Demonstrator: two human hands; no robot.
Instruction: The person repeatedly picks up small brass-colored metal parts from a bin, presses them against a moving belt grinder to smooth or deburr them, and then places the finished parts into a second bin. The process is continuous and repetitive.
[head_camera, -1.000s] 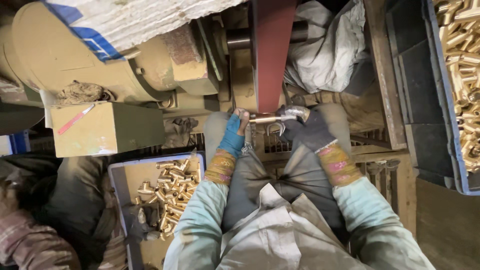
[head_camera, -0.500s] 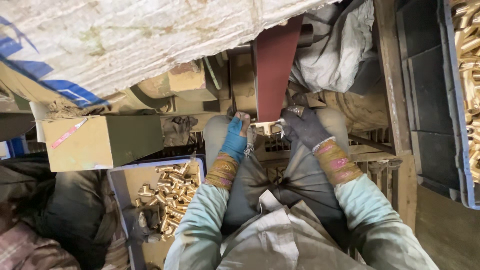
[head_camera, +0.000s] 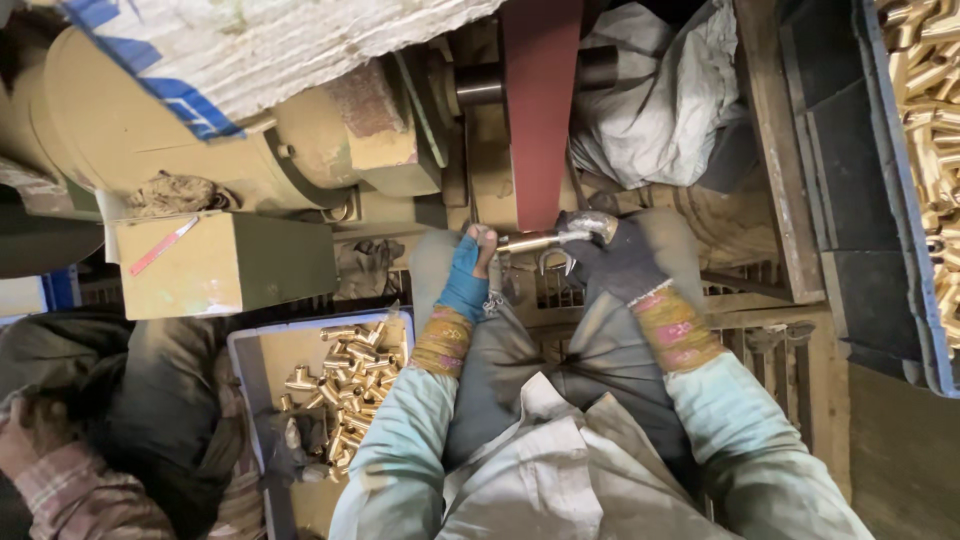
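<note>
Brass-coloured metal tap fitting (head_camera: 545, 240), its long axis crosswise, is held at both ends just below the dark red sanding belt (head_camera: 540, 110): blue-gloved left hand (head_camera: 468, 275) in narrow fingertip grip, dark-gloved right hand (head_camera: 610, 255) closed around its curved end, equally near.

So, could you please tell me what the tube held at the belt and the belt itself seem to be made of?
The long shiny tube fitting, held by the left hand and right hand, looks like metal, probably brass: yellow with a bright polished sheen. The reddish-brown upright belt looks like abrasive cloth: matte, flat and evenly coloured, though its grain is too fine to confirm.
</note>
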